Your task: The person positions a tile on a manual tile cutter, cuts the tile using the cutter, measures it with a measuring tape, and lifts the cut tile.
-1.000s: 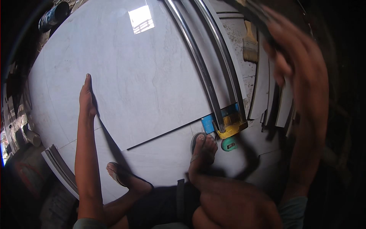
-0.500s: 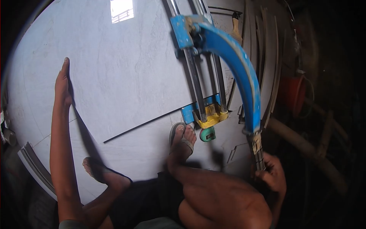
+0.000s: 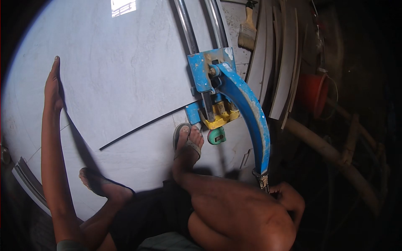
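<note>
A large pale tile (image 3: 125,75) lies under the twin metal rails of a blue tile cutter (image 3: 203,69). On the tile's left edge rests my left hand (image 3: 53,90), fingers stretched out and held together. My right hand (image 3: 287,198) is closed round the end of the cutter's curved blue handle (image 3: 255,121), beside my right knee and partly in shadow. The blue carriage sits low on the rails, near the yellow end piece (image 3: 217,119). A green tape measure (image 3: 217,136) lies just below that end piece, next to my right foot.
At the upper right, a paint brush (image 3: 247,35) lies beside long narrow tile strips (image 3: 278,75). Farther right are a red bucket (image 3: 314,94) and a wooden pole (image 3: 322,146). More strips (image 3: 29,180) lie at the lower left. My sandalled feet stand on the tiled floor.
The blue carriage has slid down the rails towards the yellow end piece, and my right hand has moved down with the handle. The whole view has shifted slightly.
</note>
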A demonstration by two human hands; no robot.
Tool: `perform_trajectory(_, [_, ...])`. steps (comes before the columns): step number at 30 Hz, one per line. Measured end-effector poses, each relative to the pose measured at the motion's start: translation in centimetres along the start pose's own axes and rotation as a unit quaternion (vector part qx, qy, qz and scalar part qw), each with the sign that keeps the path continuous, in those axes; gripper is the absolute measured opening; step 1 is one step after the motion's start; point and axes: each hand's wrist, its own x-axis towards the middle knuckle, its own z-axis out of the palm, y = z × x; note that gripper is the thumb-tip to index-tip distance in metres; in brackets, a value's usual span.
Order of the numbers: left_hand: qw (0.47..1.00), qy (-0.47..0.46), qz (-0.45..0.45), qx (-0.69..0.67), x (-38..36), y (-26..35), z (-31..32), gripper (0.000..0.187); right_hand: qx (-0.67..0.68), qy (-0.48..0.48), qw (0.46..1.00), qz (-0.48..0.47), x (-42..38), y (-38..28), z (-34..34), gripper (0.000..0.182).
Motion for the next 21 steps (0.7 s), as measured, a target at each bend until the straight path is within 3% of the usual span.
perform_trajectory(2, [1.0, -0.001, -0.019, -0.012, -0.4, 0.3, 0.2, 0.079, -0.126, -0.029, 0.992, -0.002, 0.4, -0.5, -0.8, 0.026])
perform_trajectory(5, [0.999, 0.002, 0.031, 0.017, -0.6, -0.1, 0.4, 0.078, 0.058, 0.139, 0.987, -0.062, 3.6, -1.8, 2.0, 0.027])
perform_trajectory(8, [1.0, 0.002, 0.013, 0.007, -1.0, 0.2, 0.7, 0.073, 0.266, 0.105, 0.958, 0.036, 4.3, -5.3, 2.3, 0.028])
perform_trajectory(12, [0.999, 0.001, 0.05, -0.011, -0.5, -0.1, 0.3, 0.08, 0.207, 0.013, 0.978, -0.004, 3.6, -1.1, 1.8, 0.025])
perform_trajectory(14, [0.999, -0.012, 0.024, -0.025, -0.4, 0.0, 0.1, 0.08, 0.186, -0.033, 0.982, -0.002, 3.5, -0.1, 1.6, 0.025])
perform_trajectory(21, [0.999, -0.013, 0.021, -0.042, -1.4, 0.5, 0.8, 0.077, 0.216, 0.063, 0.974, 0.003, 3.8, -0.7, 3.8, 0.018])
